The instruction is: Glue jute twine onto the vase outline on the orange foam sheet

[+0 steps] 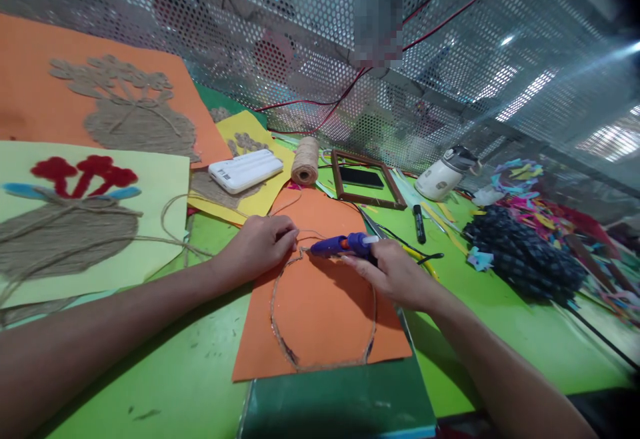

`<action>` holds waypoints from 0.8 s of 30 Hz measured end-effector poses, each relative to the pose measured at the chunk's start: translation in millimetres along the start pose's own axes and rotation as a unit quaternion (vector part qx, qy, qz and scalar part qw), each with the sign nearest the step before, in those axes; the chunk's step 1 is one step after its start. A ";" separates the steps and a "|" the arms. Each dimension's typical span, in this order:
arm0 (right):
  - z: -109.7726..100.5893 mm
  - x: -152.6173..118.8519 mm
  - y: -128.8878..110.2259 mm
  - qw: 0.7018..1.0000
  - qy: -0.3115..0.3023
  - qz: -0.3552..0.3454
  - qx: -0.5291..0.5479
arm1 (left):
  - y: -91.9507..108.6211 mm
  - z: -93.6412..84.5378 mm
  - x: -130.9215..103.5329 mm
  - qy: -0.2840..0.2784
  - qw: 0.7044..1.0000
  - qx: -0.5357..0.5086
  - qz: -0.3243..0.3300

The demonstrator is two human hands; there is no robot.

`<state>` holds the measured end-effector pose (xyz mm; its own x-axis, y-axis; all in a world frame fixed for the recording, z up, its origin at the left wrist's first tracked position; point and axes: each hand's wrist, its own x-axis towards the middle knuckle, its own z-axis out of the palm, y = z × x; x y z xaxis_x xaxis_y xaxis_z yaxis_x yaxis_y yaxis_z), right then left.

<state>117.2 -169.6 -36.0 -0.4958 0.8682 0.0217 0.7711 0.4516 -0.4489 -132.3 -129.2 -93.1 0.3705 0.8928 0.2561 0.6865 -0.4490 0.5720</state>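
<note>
Thin brown jute twine (273, 312) outlines rounded shape on orange rectangular sheet (327, 315). Around sheet's far half, right hand (397, 272) grips blue plastic glue gun (334, 247); left hand (261, 244) apparently pinches twine. Likely gluing step; next calls for pressing twine down.

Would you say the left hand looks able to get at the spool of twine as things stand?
Probably yes: the spool sits beyond the left hand, and nothing tall on the orange sheet appears to block it.

The glue gun (336, 247) looks smooth plastic, the orange sheet (327, 309) matt, the twine spool (306, 156) rough, the frame (371, 201) wooden.
</note>
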 end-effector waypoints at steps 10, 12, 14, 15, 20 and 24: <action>-3.1 0.3 4.1 1.000 0.007 0.015 -0.019 | -1.5 0.6 0.2 0.001 1.000 0.003 0.004; -9.0 -1.5 6.2 1.000 -0.001 0.011 -0.015 | -2.3 0.9 0.1 -0.001 1.000 0.002 0.006; -14.9 -3.5 8.4 1.000 -0.007 0.005 -0.010 | -2.7 1.1 0.1 -0.002 1.000 -0.001 0.008; -17.6 -4.5 9.5 1.000 -0.010 0.003 -0.011 | -2.7 1.1 0.2 -0.002 1.000 0.000 0.008; -28.9 -8.2 14.9 0.999 -0.016 0.006 -0.034 | -1.9 0.3 1.6 -0.002 1.000 0.020 0.001; -36.6 -10.3 19.4 0.997 -0.034 0.015 -0.062 | -2.4 -0.5 2.0 -0.004 1.000 0.017 -0.005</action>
<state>151.9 -162.3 -12.3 -0.4948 0.8674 -0.0527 0.8272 0.4515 -0.3345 -133.6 -126.3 -93.6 0.3687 0.8969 0.2441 0.7104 -0.4412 0.5484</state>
